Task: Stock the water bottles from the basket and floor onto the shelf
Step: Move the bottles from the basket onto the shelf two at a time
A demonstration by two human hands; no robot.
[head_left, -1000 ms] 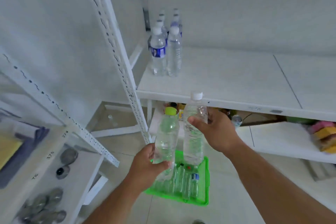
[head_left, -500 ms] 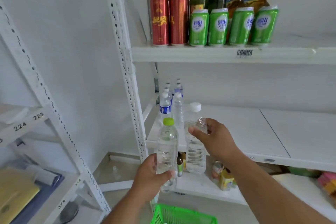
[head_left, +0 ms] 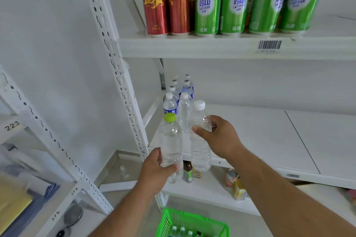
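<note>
Fingers [head_left: 198, 131] of the right hand [head_left: 221, 136] wrap the upper body of the white-cap bottle [head_left: 199, 140]; the left hand [head_left: 156, 171] grips the green-cap bottle [head_left: 170, 140] low on its body. Both bottles upright, side by side, held in front of the middle shelf [head_left: 250, 136] edge, not yet set down. Stocked bottles [head_left: 179, 100] stand in the back left corner of that shelf. Green basket [head_left: 192, 223] below holds more bottles. Step: carrying two bottles to the shelf, likely mid-transfer. Next move calls for reaching forward and setting both bases flat just beside the stocked group without knocking it, then letting go. Cans [head_left: 208, 5] on the upper shelf are well apart.
</note>
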